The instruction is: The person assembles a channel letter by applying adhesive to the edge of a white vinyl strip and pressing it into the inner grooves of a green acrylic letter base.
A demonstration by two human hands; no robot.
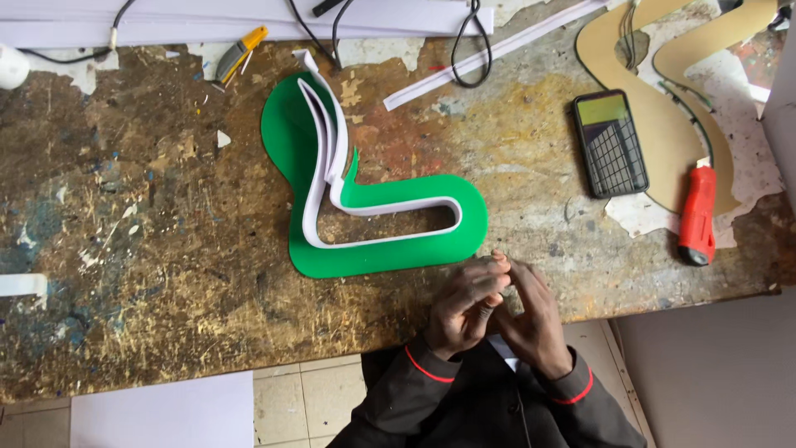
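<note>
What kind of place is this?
Probably a sign-making workshop: a paint-stained workbench holds a green curved letter shape edged with a white strip, a utility knife and a red-handled tool.

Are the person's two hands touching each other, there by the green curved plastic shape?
Touching. The head view shows the left hand and right hand pressed together at the fingertips, just below the green curved plastic shape, with no gap between them.

What we cannot make out

Our left hand (466, 305) and right hand (531, 319) press together, hiding whatever sits between the fingertips; the tan curved template (663, 133) runs past the top edge.
</note>
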